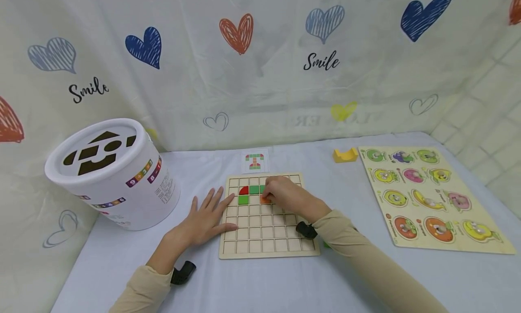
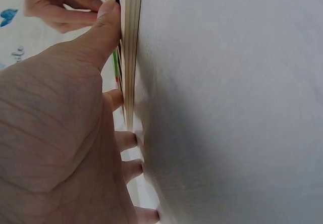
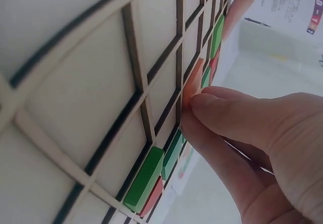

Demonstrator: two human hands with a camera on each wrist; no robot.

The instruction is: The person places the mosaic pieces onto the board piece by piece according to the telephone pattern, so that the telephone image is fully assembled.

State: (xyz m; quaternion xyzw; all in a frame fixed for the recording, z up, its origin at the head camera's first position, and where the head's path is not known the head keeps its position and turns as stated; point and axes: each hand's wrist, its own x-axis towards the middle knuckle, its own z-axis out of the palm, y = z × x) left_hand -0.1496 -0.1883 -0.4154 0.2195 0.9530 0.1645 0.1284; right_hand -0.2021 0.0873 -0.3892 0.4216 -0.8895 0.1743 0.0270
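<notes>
A wooden grid board [image 1: 268,254] lies flat on the table. My left hand [image 1: 205,222] is spread at its left side, thumb and index finger over the edge, the other fingertips on the cloth. With thumb and fingers my right hand [image 1: 287,196] pinches an orange block [image 3: 192,87], tilted in an upper cell of the board. A red quarter-round block [image 1: 244,191], a green block [image 1: 254,189] beside it and another green block [image 1: 243,199] below it fill nearby cells. In the right wrist view a green block [image 3: 145,178] and a red block [image 3: 152,198] also sit in cells.
Behind the board lies a pattern card [image 1: 254,162]. A white bucket [image 1: 158,200] with a shape-cutout lid stands at left. At right are a fruit puzzle board [image 1: 437,200] and a yellow arch block [image 1: 345,156]. A green piece [image 1: 327,245] shows beside the right sleeve.
</notes>
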